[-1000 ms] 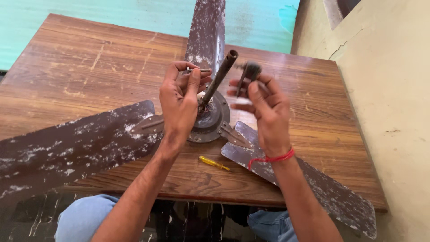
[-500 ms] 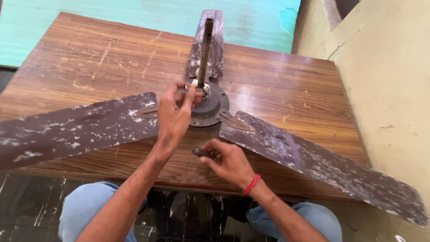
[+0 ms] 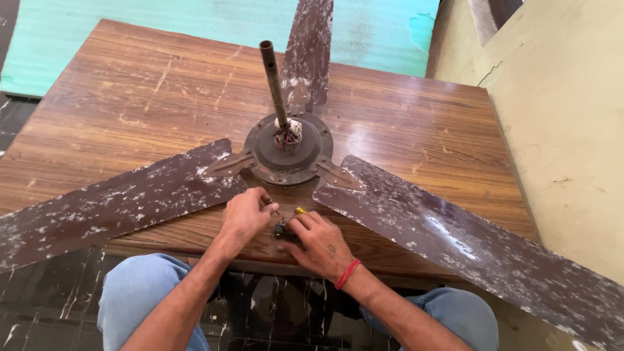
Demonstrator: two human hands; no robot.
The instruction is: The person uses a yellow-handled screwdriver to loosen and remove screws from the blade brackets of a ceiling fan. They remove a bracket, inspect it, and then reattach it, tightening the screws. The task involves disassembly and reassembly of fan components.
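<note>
Bare wooden table [image 3: 130, 84] lies open beyond the ceiling fan's motor hub [image 3: 289, 149], while its upright downrod [image 3: 273, 81] and three spread blades [image 3: 117, 201] block the middle.

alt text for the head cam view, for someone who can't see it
Both hands, left hand and right hand, meet over a small dark part at the near edge of a wooden table. Behind them lies a worn brown three-bladed ceiling fan, rod upright.

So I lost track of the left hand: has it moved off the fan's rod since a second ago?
Yes. The left hand has left the rod and come down toward the near table edge, beside the right hand.
</note>
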